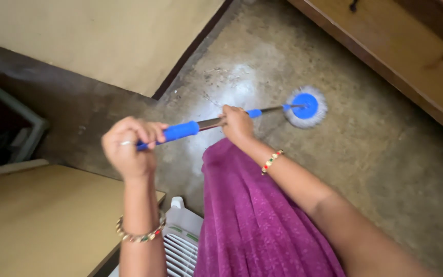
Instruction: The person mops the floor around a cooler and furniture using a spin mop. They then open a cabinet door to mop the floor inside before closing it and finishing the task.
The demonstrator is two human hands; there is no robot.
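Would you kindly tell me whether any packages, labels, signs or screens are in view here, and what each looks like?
None can be made out: no package, label, sign or screen shows.
The hands hold only a mop, blue and white head on the floor.
Left hand grips the blue handle end; right hand grips the shaft.

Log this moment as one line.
left hand: grips blue mop handle | right hand: grips shaft | mop head: on wet floor
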